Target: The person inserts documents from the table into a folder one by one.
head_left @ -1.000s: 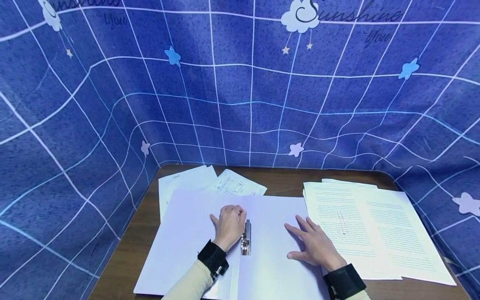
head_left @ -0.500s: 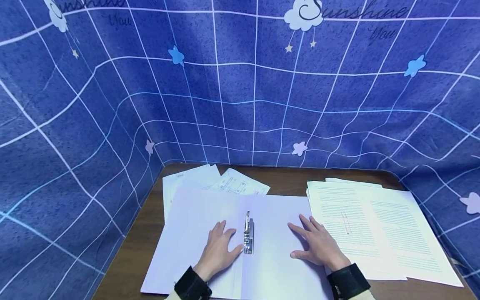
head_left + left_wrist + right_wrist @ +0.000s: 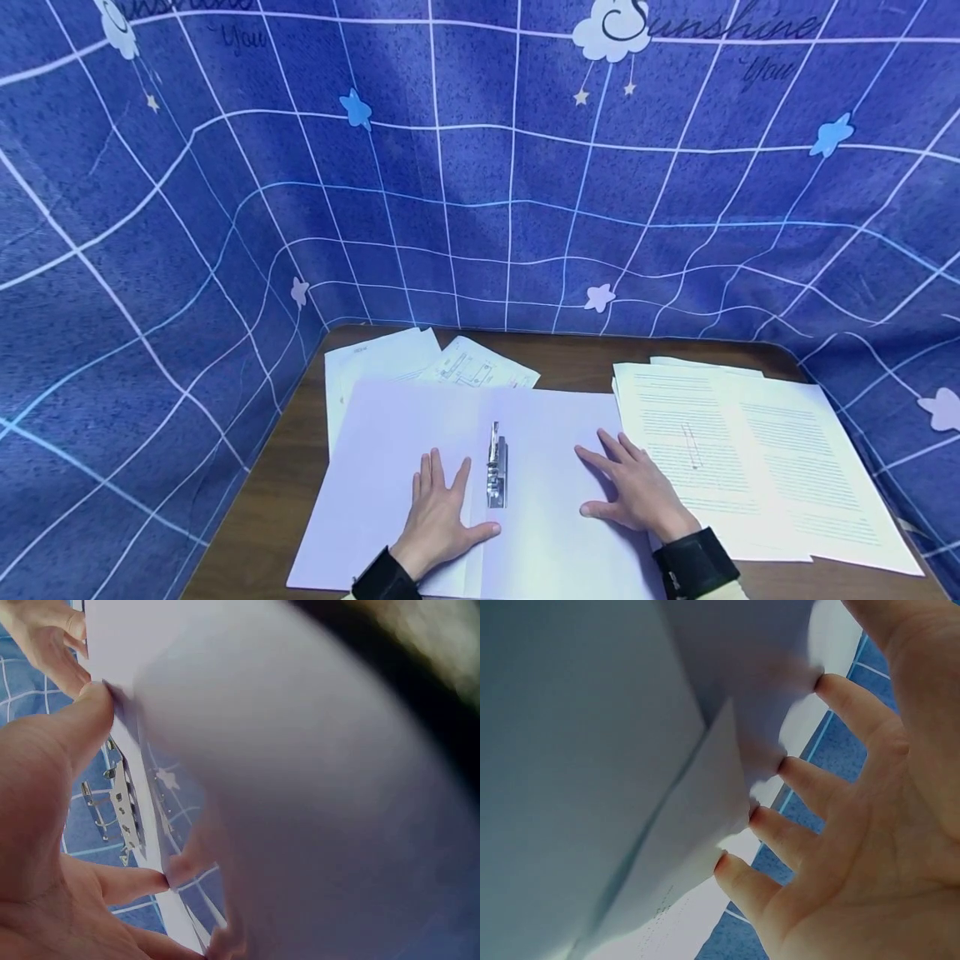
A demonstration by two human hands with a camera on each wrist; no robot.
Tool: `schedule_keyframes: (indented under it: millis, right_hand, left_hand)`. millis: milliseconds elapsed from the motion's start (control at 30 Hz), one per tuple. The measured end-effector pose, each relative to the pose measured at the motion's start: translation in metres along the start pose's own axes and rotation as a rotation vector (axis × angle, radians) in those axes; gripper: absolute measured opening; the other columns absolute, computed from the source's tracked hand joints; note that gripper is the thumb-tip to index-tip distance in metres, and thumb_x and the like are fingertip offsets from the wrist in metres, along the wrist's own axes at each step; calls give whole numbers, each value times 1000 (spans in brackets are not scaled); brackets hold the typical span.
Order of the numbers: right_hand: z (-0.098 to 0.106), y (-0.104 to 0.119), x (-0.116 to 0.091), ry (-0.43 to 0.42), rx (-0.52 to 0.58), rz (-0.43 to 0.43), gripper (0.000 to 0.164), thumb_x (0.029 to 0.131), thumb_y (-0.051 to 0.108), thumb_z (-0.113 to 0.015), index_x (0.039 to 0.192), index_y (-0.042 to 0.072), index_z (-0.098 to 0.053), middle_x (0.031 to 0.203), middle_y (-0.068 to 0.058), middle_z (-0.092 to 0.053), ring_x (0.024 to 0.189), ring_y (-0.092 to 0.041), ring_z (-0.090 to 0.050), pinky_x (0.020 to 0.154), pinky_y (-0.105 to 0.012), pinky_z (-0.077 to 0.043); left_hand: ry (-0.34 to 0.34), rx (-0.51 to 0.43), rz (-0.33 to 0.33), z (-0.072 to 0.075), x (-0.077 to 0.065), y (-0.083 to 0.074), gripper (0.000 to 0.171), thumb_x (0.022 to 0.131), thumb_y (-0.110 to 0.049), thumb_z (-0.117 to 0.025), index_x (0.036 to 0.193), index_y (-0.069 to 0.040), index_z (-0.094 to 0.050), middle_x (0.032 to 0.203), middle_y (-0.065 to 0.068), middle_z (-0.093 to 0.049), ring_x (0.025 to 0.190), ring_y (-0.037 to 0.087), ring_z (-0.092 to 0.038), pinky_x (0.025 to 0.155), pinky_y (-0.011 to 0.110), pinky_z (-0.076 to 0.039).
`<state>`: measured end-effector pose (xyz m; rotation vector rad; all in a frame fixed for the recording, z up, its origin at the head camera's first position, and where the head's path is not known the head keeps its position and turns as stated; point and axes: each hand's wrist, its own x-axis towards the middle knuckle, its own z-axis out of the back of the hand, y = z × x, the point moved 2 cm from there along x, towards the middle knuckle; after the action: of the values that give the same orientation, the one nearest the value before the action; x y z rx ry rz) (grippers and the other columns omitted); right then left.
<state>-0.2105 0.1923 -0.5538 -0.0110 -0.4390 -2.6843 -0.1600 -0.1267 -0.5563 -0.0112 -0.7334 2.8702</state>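
Observation:
A white binder (image 3: 555, 550) lies spread flat on the table, with a metal clip mechanism (image 3: 497, 475) near its spine. My left hand (image 3: 438, 521) rests on the left cover, fingers spread, its thumb reaching toward the spine just below the clip. In the left wrist view, the clip (image 3: 124, 806) stands up from the binder, and my thumb and fingertips touch the glossy surface. On the right cover my right hand (image 3: 637, 487) lies with spread fingers; the right wrist view shows its fingertips (image 3: 784, 766) pressing on the surface. Neither hand holds anything.
Printed sheets (image 3: 787, 467) overlap at the right of the brown wooden table (image 3: 262, 508), beside the binder's edge. More papers (image 3: 367, 358) and a sheet with a diagram (image 3: 480, 367) stick out behind the binder. A blue patterned curtain (image 3: 465, 208) hangs behind the table.
My left hand has come away from the top of the clip, moving down and left, and now lies spread on the cover. The clip's metal lever shows uncovered. My right hand stays in place.

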Motion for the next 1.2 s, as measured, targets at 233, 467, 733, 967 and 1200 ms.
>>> schedule_keyframes:
  millis: [233, 467, 733, 967, 1200]
  right_hand:
    - [-3, 1, 0, -30, 9, 7, 86, 72, 66, -82, 144, 24, -62, 155, -24, -46, 140, -58, -38, 108, -71, -34]
    - [-3, 2, 1, -10, -12, 2, 87, 72, 68, -80, 145, 24, -61, 156, -23, -45, 140, -58, -37, 108, -72, -34]
    - [-2, 0, 0, -8, -9, -12, 88, 71, 68, -82, 145, 25, -61, 157, -23, -44, 141, -58, -36, 108, -72, -33]
    - [1, 0, 1, -16, 13, 18, 88, 72, 66, -83, 145, 23, -61, 156, -24, -44, 140, -59, -36, 107, -73, -33]
    - [7, 1, 2, -14, 36, 29, 88, 71, 62, -86, 145, 21, -61, 154, -26, -45, 138, -60, -38, 105, -73, -36]
  left_hand:
    - [23, 35, -3, -3, 0, 1, 108, 73, -65, -82, 152, -1, -46, 156, 49, -12, 147, 63, -8, 115, 72, -16]
    - [56, 61, 0, -1, -2, 0, 109, 75, -65, -81, 153, -1, -44, 156, 48, -11, 148, 62, -8, 116, 72, -15]
    - [70, 116, 16, -2, 1, -2, 110, 73, -71, -78, 154, -4, -45, 157, 46, -15, 148, 61, -11, 113, 77, -14]
    - [88, 138, 74, -3, 3, -2, 111, 70, -74, -79, 154, -9, -47, 160, 42, -17, 149, 59, -10, 104, 87, -5]
    - [99, 156, 74, -4, 4, -2, 111, 70, -74, -78, 155, -9, -46, 160, 42, -15, 149, 60, -10, 103, 88, -6]
